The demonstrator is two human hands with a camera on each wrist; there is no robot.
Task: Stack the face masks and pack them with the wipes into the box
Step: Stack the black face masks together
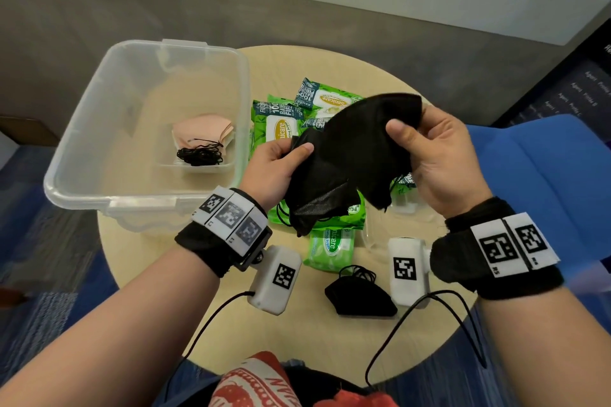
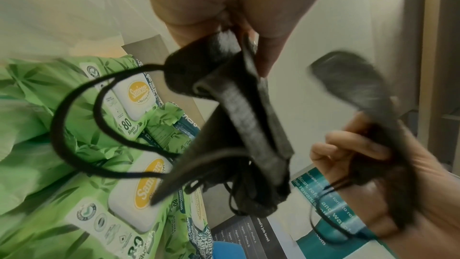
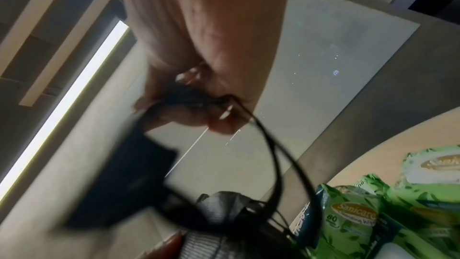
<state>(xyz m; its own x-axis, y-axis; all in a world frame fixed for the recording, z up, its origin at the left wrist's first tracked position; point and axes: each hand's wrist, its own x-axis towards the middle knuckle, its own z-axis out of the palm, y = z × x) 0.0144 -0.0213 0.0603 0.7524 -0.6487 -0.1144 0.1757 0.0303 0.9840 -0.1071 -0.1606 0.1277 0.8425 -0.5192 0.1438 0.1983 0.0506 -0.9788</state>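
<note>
Both hands hold black face masks [image 1: 350, 155] up over the round table. My left hand [image 1: 281, 158] pinches their left end, thumb on top; in the left wrist view the masks [image 2: 239, 117] hang below its fingers with ear loops dangling. My right hand [image 1: 429, 149] grips the right end, and its wrist view shows fingers curled round the fabric and loops [image 3: 189, 95]. Another black mask [image 1: 360, 299] lies on the table near me. Pink masks [image 1: 203, 134] sit in the clear plastic box [image 1: 99, 116] at left. Green wipes packs [image 1: 330, 99] lie beneath the hands.
The round wooden table [image 1: 297, 334] carries everything, the box overhanging its left edge. A blue chair [image 1: 542, 168] stands at the right. One wipes pack [image 1: 330, 246] lies near the table's middle. A dark poster board [image 1: 568, 89] leans at far right.
</note>
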